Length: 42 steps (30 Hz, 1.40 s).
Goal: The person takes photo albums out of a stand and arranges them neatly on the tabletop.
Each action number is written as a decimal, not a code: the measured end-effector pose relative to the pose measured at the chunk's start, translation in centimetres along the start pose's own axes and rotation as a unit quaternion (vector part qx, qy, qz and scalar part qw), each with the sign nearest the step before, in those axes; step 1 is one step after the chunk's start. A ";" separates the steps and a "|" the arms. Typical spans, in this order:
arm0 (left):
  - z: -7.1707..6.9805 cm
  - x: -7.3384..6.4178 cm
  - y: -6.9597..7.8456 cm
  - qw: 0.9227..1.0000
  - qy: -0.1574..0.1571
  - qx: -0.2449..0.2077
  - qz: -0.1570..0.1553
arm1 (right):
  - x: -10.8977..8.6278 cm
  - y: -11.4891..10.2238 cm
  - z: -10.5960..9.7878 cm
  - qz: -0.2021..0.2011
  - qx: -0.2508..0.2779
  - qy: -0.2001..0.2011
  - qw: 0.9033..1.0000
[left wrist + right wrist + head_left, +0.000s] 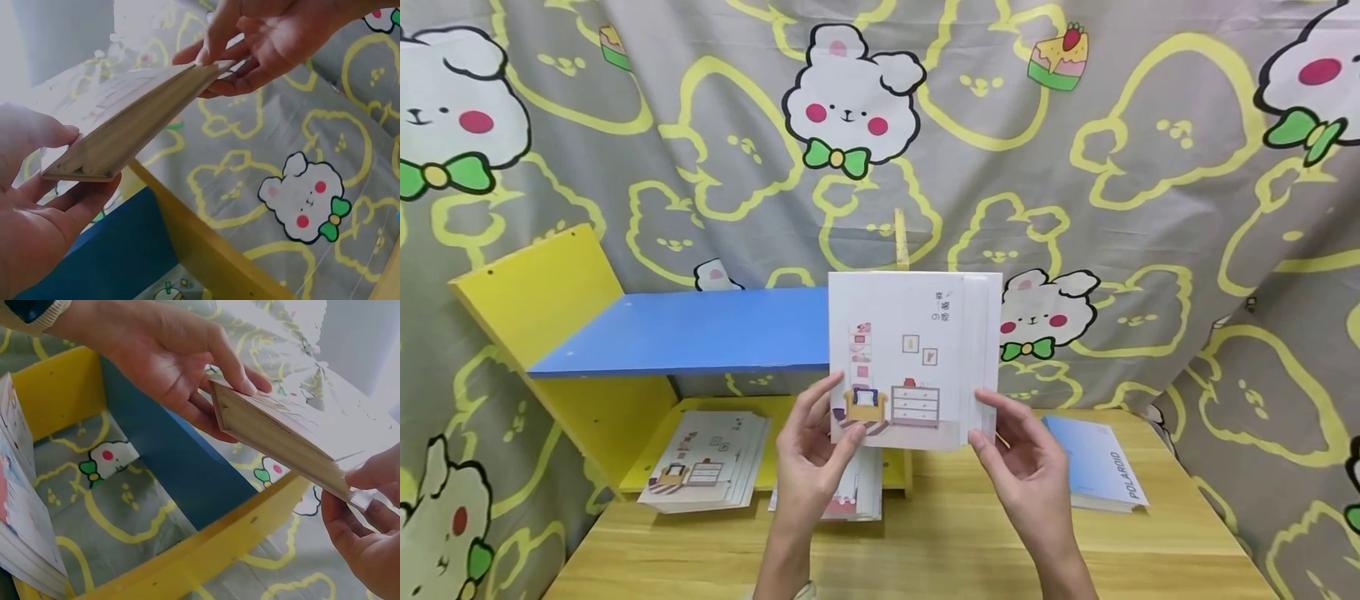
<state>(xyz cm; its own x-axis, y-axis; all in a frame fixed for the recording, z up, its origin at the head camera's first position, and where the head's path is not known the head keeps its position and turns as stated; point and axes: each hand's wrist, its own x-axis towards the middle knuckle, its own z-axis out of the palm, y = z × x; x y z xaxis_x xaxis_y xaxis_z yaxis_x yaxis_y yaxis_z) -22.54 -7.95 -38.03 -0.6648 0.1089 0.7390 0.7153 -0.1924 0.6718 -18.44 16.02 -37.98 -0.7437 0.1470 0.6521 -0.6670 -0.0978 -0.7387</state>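
In the head view a white square book (887, 358), its cover drawn with a yellow armchair and a chest of drawers, is held up facing me. My left hand (812, 458) pinches its lower left edge, thumb in front and fingers behind. At the lower right edge my right hand (1026, 467) grips it the same way. Both wrist views show the book edge-on, tilted between my left hand (37, 212) and my right hand (369, 531). A similar book (707, 458) leans at the left; another book (865, 492) is partly hidden behind my left hand.
A yellow shelf frame (542, 292) with a blue board (700, 329) stands on the wooden table (940, 550) at the left. A blue book marked POLAROID (1097, 462) lies to the right. Patterned grey cloth (737, 125) hangs behind.
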 end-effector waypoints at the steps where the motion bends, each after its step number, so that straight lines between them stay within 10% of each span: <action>1: 0.1 0.0 0.0 1.000 0.001 -0.003 0.001 | 0.1 -0.1 -0.1 0.002 -0.001 0.000 1.000; 42: 3.7 0.6 -2.4 0.995 -0.041 -0.078 0.047 | 0.6 -0.9 -4.3 0.025 -0.022 0.009 0.999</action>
<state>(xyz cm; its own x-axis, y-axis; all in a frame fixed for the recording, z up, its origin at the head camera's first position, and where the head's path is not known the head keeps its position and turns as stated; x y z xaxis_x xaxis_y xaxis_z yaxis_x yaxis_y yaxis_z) -23.86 -3.78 -39.02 -0.5721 0.1620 0.8040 0.7267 -0.3544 0.5885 -18.08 20.39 -37.60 -0.7750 0.1600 0.6113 -0.6260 -0.0625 -0.7773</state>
